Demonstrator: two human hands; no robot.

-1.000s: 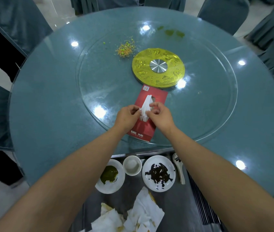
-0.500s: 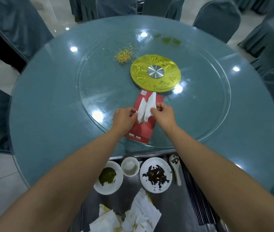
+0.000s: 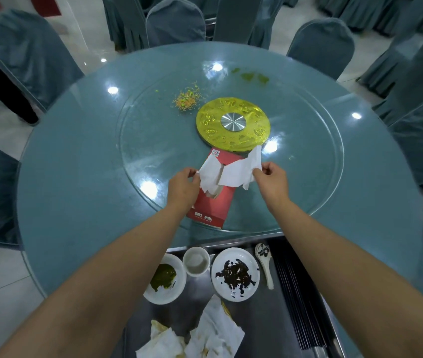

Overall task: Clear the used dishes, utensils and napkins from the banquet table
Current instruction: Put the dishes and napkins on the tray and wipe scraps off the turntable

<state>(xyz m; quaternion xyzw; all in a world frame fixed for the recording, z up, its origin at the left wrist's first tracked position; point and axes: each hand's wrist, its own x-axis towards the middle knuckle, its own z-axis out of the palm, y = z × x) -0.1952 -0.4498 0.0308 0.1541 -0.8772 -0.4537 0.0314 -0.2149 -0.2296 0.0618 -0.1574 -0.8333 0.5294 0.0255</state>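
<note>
White tissue [image 3: 227, 171], bunched at the red box [image 3: 214, 196] a moment ago, now stretches between the left hand [image 3: 183, 186] and right hand [image 3: 272, 180], each pinching an end (crumbs [image 3: 186, 98] wait on the glass turntable [image 3: 153, 140]). Wiping looks next.

Left hand [image 3: 182, 187] and right hand [image 3: 272, 181] pinch a tissue [image 3: 228, 171] above the red box [image 3: 215, 202].
</note>
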